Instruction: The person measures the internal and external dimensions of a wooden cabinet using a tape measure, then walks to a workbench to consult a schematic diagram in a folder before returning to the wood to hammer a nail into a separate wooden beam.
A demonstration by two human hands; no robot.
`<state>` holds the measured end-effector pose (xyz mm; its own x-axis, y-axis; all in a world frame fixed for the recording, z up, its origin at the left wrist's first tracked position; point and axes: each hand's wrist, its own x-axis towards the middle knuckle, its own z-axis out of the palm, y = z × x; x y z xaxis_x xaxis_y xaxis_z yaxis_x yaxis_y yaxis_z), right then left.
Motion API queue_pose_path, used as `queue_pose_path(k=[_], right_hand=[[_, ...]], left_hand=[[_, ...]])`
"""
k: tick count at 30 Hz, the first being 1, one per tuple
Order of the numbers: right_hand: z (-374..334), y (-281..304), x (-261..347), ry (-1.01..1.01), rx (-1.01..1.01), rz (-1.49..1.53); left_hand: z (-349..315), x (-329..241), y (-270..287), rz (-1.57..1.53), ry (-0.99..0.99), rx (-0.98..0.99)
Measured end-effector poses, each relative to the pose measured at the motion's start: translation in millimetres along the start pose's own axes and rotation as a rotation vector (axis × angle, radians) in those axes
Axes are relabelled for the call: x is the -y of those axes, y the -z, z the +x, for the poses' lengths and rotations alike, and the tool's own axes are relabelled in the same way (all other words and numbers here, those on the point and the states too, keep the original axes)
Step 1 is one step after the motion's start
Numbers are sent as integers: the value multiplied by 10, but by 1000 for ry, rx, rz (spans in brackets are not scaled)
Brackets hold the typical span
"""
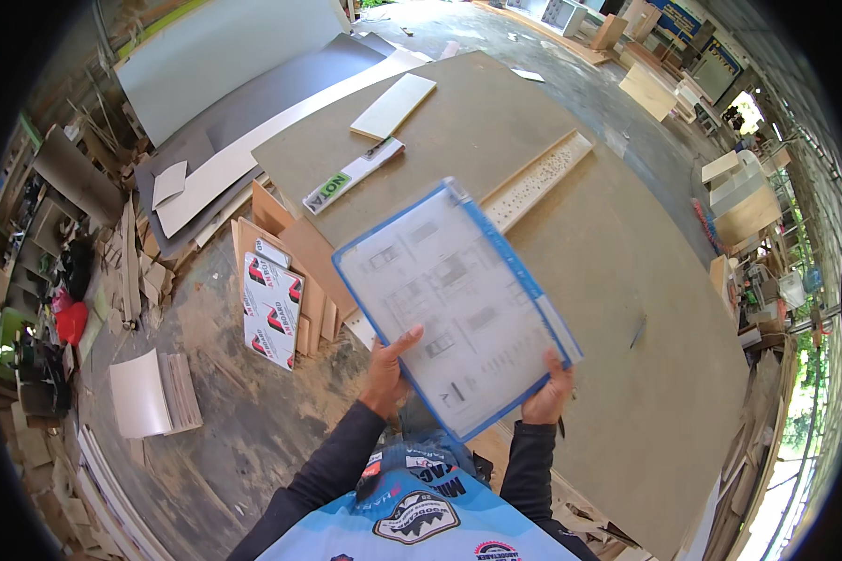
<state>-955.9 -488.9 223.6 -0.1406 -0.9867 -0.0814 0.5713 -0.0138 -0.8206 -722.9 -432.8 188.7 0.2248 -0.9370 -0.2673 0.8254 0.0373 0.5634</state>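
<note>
A clear plastic document folder (454,299) with a blue border is held up and tilted in front of me. Printed sheets with furniture-like drawings show through its cover. My left hand (388,374) grips the lower left edge, thumb lying on the front. At the lower right corner my right hand (547,393) pinches the folder, also with its thumb on top. The fingers behind the folder are hidden. Beneath it spreads a large brown board-topped table (646,411), partly covered from view by the folder.
On the table lie a white panel (393,106), a printed strip (355,176), a speckled long board (541,179) and a thin pen-like stick (638,332). Left of it, wrapped boards (273,309) lean, and a panel stack (154,395) stands on the floor. Scrap wood lines both sides.
</note>
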Motion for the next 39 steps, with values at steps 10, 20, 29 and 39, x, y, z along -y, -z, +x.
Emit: queue_pose_path(k=[10, 20, 29, 39], right_hand=[[520, -411, -1807, -520, 248, -193], [574, -411, -2282, -559, 201, -368], [261, -339, -2211, -293, -398, -348], [-113, -316, -2447, 87, -717, -866]], left_hand=[[770, -1201, 1541, 483, -427, -393], [2115, -3056, 1818, 417, -494, -360], [4423, -4153, 2714, 582, -266, -149], [5755, -3929, 3848, 1747, -195, -835]])
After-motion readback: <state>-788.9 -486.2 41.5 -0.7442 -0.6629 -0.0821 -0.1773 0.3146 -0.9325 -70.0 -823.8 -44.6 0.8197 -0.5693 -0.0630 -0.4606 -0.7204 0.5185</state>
